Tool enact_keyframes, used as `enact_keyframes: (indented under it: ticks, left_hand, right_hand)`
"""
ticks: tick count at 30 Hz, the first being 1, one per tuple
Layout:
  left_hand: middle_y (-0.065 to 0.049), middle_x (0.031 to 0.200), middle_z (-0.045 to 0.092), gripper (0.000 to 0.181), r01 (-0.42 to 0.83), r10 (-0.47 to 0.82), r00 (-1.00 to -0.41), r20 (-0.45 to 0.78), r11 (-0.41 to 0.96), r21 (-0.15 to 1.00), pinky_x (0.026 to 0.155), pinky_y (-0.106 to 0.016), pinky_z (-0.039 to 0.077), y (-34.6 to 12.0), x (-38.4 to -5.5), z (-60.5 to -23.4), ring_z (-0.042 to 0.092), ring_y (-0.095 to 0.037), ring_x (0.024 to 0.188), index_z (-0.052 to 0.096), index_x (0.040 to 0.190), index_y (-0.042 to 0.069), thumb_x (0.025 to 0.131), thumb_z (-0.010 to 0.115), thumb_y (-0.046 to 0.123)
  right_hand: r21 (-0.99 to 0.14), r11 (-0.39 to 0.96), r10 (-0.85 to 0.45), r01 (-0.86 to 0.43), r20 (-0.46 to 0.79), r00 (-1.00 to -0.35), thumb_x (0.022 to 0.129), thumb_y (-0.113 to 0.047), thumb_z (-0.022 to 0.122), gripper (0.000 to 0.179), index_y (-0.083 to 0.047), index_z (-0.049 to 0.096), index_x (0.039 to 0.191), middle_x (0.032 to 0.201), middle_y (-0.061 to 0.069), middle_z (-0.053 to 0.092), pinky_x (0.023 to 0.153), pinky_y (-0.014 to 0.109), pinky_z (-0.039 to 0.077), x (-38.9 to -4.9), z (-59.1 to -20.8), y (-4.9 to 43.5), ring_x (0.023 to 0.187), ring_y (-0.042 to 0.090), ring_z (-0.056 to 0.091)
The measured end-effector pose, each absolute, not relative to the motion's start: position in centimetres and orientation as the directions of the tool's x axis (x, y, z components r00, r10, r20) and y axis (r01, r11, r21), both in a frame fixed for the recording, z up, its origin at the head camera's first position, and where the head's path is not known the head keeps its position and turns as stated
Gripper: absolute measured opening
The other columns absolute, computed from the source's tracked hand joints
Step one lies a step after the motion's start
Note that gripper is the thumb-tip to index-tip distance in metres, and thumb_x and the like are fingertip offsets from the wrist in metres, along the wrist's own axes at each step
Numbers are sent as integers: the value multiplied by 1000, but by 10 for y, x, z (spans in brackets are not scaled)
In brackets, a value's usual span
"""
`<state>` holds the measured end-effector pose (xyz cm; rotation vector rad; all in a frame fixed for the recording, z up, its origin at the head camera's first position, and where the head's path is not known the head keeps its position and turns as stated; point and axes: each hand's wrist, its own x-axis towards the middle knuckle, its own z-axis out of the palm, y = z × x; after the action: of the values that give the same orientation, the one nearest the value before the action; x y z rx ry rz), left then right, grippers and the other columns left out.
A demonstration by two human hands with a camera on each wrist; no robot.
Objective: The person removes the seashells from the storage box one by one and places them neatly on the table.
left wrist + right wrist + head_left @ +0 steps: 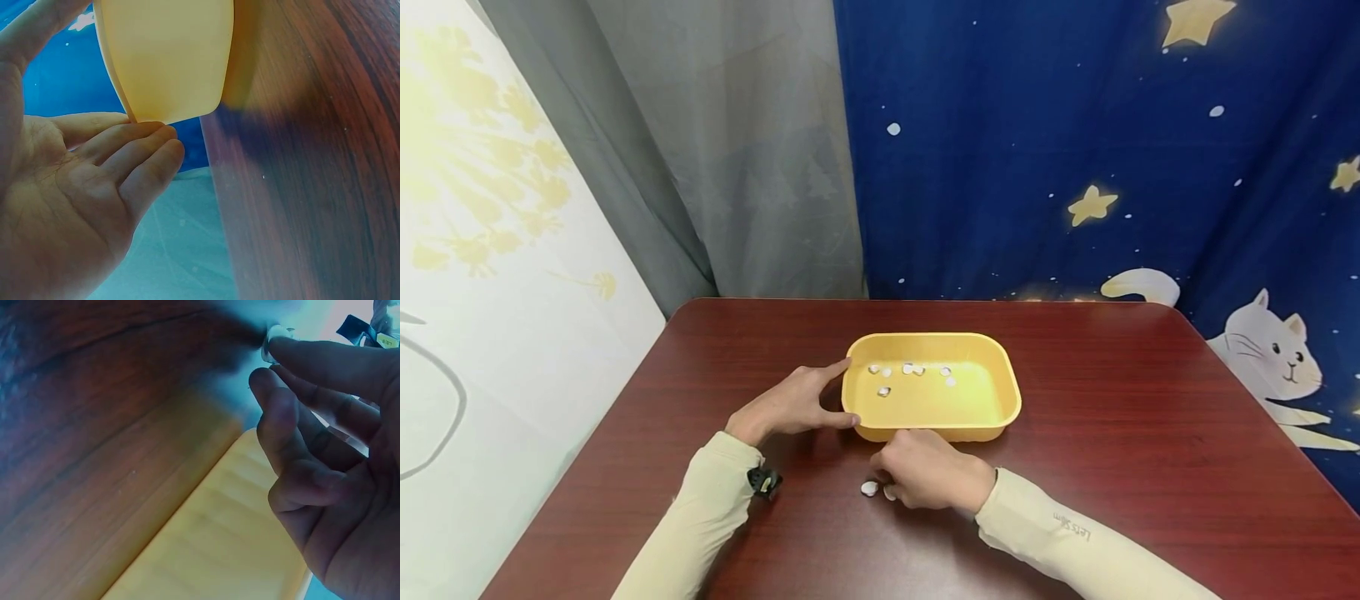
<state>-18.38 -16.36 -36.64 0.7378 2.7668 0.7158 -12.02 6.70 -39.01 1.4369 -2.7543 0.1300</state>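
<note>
Fingertips (294, 354) of the right hand (917, 468) are touching a small, white, roundish disc (890, 493), whether pinched I cannot tell; the left hand (793, 404), fingers apart, is touching a yellow, rectangular plastic tub (962, 408).

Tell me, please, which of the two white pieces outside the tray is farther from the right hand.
The leftmost white piece, lying fully visible on the table; the other piece, partly hidden, is at the fingertips of the right hand.

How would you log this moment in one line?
left hand: touches yellow tray; right hand: pinches white piece; inside tray: several pieces; table: another loose piece
</note>
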Motion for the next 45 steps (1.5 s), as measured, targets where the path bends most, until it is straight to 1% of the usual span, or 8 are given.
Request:
enact_keyframes:
  ticks: [6,13,18,23,29,36,39,45]
  left_hand:
    - [-13,155,48,98,421,510,-859,-51,759,496,115,-47,43,-163,-184,-365,51,-26,139,34,156,5,82,76,54]
    - [-13,155,47,98,418,507,-860,-55,763,493,115,-48,43,-163,-184,-366,51,-26,139,34,156,6,82,76,53]
    - [-12,155,48,98,412,501,-863,-61,768,490,115,-47,43,-164,-183,-367,51,-24,139,34,157,7,82,77,54]
    - [-12,155,48,98,411,500,-864,-63,772,485,115,-47,43,-164,-183,-366,51,-24,139,34,157,7,82,77,54]
    - [-14,154,49,98,424,510,-859,-54,766,482,114,-47,43,-162,-183,-365,52,-25,139,35,156,5,82,77,54]
    - [-15,153,50,98,428,510,-859,-47,765,481,114,-47,44,-163,-183,-366,52,-26,138,35,156,5,81,77,54]
    - [-15,153,50,98,434,515,-856,-41,761,481,114,-47,44,-163,-183,-366,53,-26,138,36,155,4,82,77,54]
    - [-14,153,50,98,440,518,-854,-36,759,480,114,-47,43,-163,-184,-367,52,-26,138,36,155,4,82,77,54]
  right_hand:
    - [-63,556,-823,-829,95,-560,74,-14,85,18,-25,71,73,59,-16,58,49,19,39,-121,-393,67,56,0,49]
    - [-52,573,-813,-818,91,-575,75,-24,87,16,-27,72,74,62,-18,62,50,20,42,-120,-392,65,59,0,56]
    - [-65,588,-802,-806,85,-591,73,-22,87,18,-27,69,71,61,-18,60,50,21,42,-118,-390,66,58,0,54]
    - [-68,573,-812,-816,89,-577,76,-21,83,15,-27,71,72,58,-17,58,49,19,40,-119,-391,67,55,0,49]
    - [-99,569,-813,-817,82,-576,83,-25,80,6,-28,76,80,64,-18,65,50,19,45,-117,-391,66,58,-3,54]
    - [-129,577,-805,-807,76,-588,89,-27,73,25,-28,65,66,53,-18,48,46,20,38,-115,-391,61,51,-2,40]
    - [-126,578,-805,-806,71,-589,89,-28,73,27,-28,62,65,53,-17,47,47,21,40,-114,-392,60,52,-1,41]
    - [-93,597,-794,-797,76,-603,82,-26,78,32,-25,55,60,56,-14,49,46,24,41,-113,-394,58,52,2,42]
